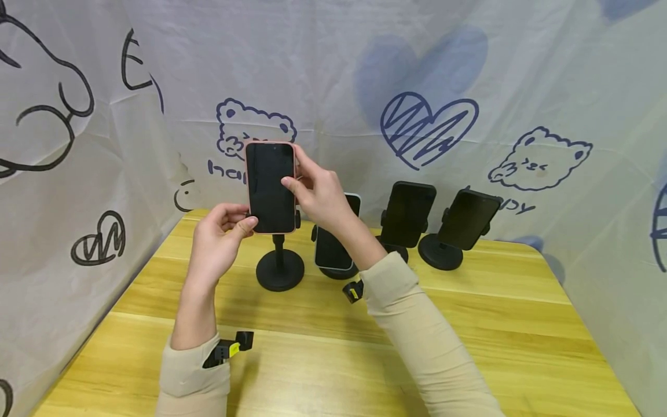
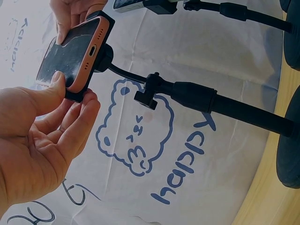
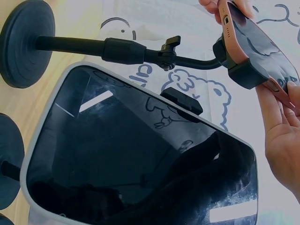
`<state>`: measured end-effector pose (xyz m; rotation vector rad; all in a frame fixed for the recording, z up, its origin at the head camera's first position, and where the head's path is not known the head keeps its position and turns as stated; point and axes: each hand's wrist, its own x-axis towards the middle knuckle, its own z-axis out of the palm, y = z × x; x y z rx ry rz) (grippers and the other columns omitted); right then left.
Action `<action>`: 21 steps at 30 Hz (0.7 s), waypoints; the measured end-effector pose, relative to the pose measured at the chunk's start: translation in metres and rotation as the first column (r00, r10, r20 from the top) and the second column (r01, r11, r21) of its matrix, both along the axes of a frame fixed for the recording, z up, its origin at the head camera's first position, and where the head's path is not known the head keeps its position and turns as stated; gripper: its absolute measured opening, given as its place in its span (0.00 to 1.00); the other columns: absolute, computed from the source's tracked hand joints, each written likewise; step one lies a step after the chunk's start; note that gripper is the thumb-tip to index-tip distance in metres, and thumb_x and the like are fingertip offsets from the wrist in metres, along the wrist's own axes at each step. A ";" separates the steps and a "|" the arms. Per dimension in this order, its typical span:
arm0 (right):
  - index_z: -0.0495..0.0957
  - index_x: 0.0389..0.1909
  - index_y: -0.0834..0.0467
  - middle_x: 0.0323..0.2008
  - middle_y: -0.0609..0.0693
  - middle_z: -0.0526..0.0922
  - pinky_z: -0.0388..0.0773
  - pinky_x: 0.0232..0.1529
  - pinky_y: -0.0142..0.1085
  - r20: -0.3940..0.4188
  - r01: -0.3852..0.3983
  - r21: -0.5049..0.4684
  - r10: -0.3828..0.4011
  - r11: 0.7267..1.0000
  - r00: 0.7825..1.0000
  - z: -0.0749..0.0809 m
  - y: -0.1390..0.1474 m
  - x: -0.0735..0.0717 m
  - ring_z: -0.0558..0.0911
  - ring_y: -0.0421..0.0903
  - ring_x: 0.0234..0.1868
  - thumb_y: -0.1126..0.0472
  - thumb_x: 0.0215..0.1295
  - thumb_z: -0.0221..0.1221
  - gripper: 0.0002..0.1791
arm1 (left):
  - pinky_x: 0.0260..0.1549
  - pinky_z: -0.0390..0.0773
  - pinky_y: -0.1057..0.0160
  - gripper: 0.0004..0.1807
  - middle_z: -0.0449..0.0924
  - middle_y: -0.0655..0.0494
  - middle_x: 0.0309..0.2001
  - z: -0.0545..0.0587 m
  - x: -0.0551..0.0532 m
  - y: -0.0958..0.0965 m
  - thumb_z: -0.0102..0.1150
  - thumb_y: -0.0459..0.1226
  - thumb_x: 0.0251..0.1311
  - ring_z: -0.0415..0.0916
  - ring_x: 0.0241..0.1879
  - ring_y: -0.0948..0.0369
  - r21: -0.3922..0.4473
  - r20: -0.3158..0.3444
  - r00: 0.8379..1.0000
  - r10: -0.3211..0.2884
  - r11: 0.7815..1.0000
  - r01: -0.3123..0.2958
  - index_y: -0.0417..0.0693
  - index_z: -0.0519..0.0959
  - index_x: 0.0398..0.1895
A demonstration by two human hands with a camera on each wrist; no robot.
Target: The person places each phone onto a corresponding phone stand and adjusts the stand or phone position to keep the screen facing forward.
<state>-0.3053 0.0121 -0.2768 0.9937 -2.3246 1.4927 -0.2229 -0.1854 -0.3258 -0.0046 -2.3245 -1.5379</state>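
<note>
A smartphone in a pink case [image 1: 271, 188] stands upright on a black phone stand [image 1: 279, 271], its dark screen toward me. My left hand [image 1: 216, 240] pinches the lower left edge of the phone, thumb over the screen's edge and fingers behind, as the left wrist view shows. Higher up on the other side, my right hand [image 1: 322, 194] holds the phone's right edge, thumb on the glass. The black clamp [image 3: 248, 72] grips the phone's sides. Below it, the stand's thin neck bends from a jointed pole [image 2: 192, 96].
Close to my right forearm, a phone with a pale rim [image 1: 333, 246] sits in another stand. Two more dark phones, one in the middle [image 1: 409, 214] and one at the right [image 1: 468, 219], lean in stands on the wooden table [image 1: 312, 341]. White cloth with drawings hangs behind.
</note>
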 end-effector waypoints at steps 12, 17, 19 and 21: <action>0.57 0.81 0.61 0.43 0.59 0.86 0.85 0.36 0.34 -0.004 -0.002 -0.009 0.002 1.000 1.000 -0.004 0.002 0.001 0.85 0.48 0.34 0.64 0.76 0.60 0.37 | 0.42 0.80 0.74 0.18 0.84 0.42 0.46 0.000 0.001 0.000 0.65 0.37 0.71 0.81 0.36 0.66 -0.003 0.002 1.000 0.004 1.000 -0.004 0.36 0.79 0.58; 0.58 0.81 0.61 0.43 0.60 0.86 0.87 0.39 0.35 -0.010 -0.018 -0.023 0.018 1.000 1.000 -0.007 0.002 0.002 0.87 0.49 0.37 0.65 0.76 0.60 0.36 | 0.42 0.80 0.74 0.18 0.84 0.42 0.46 -0.001 0.001 0.000 0.65 0.37 0.71 0.81 0.36 0.64 -0.005 -0.001 1.000 0.003 1.000 -0.003 0.37 0.79 0.58; 0.58 0.81 0.61 0.43 0.60 0.86 0.87 0.41 0.35 -0.020 -0.017 -0.020 0.016 1.000 1.000 -0.008 0.002 0.002 0.87 0.49 0.38 0.65 0.76 0.60 0.36 | 0.42 0.80 0.74 0.18 0.84 0.42 0.46 -0.001 0.001 0.000 0.65 0.38 0.71 0.81 0.37 0.64 -0.006 0.000 1.000 0.003 1.000 -0.003 0.37 0.79 0.58; 0.58 0.81 0.62 0.44 0.60 0.87 0.86 0.44 0.36 -0.029 -0.014 -0.016 0.014 1.000 0.999 -0.009 0.002 0.002 0.87 0.49 0.39 0.65 0.76 0.59 0.36 | 0.41 0.80 0.74 0.18 0.84 0.43 0.46 -0.001 0.001 0.000 0.65 0.38 0.71 0.81 0.37 0.63 -0.007 0.002 1.000 0.004 1.000 -0.004 0.37 0.79 0.58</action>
